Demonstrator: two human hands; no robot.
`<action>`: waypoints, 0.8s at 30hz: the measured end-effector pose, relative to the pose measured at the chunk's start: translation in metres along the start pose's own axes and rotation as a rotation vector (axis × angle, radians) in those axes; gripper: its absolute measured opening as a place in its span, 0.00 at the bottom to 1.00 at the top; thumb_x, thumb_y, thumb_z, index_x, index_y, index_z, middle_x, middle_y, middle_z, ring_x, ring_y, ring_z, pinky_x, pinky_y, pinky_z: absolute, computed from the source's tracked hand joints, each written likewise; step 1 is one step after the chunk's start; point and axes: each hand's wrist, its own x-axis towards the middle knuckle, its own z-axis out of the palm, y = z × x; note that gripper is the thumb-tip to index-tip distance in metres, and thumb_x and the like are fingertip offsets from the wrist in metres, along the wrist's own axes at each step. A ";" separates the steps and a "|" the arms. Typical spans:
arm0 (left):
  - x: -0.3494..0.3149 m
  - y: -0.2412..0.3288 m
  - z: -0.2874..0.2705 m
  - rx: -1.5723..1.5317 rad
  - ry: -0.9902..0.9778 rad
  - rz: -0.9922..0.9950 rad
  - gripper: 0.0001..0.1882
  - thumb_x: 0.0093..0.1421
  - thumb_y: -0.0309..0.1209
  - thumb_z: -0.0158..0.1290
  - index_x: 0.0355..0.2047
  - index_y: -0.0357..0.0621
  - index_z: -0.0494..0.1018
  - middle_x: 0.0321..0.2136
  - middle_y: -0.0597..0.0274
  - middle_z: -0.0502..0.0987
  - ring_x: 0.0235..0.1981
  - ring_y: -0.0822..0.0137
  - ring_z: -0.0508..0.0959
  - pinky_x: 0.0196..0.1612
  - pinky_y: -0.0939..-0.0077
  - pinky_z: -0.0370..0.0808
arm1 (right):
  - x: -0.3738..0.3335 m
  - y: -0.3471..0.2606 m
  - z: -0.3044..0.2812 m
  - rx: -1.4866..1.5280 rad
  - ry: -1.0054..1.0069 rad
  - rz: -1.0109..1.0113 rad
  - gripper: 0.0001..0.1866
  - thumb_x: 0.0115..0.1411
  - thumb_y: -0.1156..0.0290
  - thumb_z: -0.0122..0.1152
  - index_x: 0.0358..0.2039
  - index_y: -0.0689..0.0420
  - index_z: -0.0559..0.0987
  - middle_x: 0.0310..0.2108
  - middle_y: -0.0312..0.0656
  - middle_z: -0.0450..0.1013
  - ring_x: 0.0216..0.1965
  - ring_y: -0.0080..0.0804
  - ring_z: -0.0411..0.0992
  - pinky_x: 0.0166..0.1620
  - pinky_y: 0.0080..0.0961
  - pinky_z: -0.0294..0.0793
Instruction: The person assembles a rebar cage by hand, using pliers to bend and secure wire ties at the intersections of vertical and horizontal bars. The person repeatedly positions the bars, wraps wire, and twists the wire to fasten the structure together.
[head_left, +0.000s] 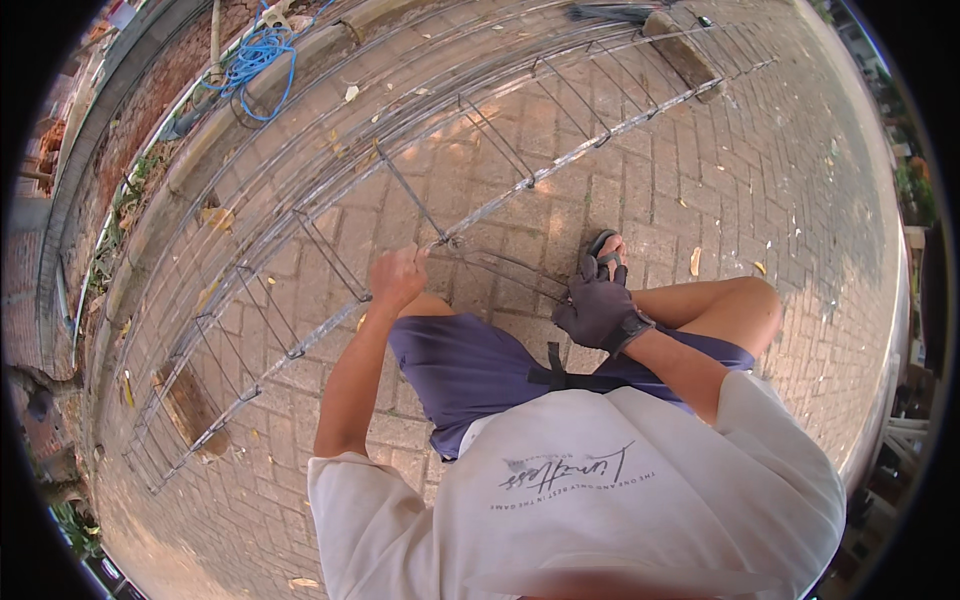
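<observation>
A long steel rebar cage [488, 206], with crosswise stirrups along its bars, runs diagonally in front of me. My bare left hand [399, 276] is closed around its near bar, left of a stirrup joint. My right hand [602, 311], in a dark glove, is closed on the handle end of what look like long, thin-handled pincers [510, 268]. Their other end meets the joint just right of my left hand; the jaws are too small to make out. My fingers hide the handle ends.
Wooden blocks prop the cage at its far right [683, 55] and near left [190, 410]. More long steel bars lie beyond it along a concrete kerb [205, 150]. A tangled blue rope or hose [262, 58] lies past the kerb. Brick paving [720, 200] with scattered leaves surrounds me.
</observation>
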 end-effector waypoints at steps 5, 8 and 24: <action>0.002 -0.002 0.002 0.010 -0.014 0.038 0.19 0.68 0.45 0.51 0.28 0.45 0.77 0.25 0.44 0.80 0.30 0.36 0.80 0.34 0.41 0.75 | 0.008 0.001 0.013 -0.037 0.105 0.015 0.21 0.61 0.54 0.60 0.36 0.64 0.82 0.34 0.58 0.79 0.38 0.57 0.80 0.49 0.50 0.75; 0.002 -0.001 0.004 -0.024 0.018 0.043 0.18 0.68 0.44 0.51 0.29 0.45 0.79 0.24 0.44 0.80 0.30 0.36 0.80 0.34 0.42 0.75 | 0.025 0.019 0.008 0.055 -0.080 0.023 0.21 0.63 0.55 0.58 0.34 0.63 0.83 0.34 0.56 0.81 0.39 0.57 0.81 0.44 0.47 0.78; 0.003 -0.009 0.011 0.053 -0.024 -0.026 0.21 0.69 0.49 0.49 0.34 0.44 0.81 0.30 0.40 0.82 0.35 0.37 0.81 0.40 0.41 0.76 | 0.040 0.049 0.047 1.186 -0.829 0.184 0.23 0.60 0.56 0.72 0.46 0.60 0.79 0.32 0.43 0.81 0.26 0.31 0.80 0.24 0.26 0.77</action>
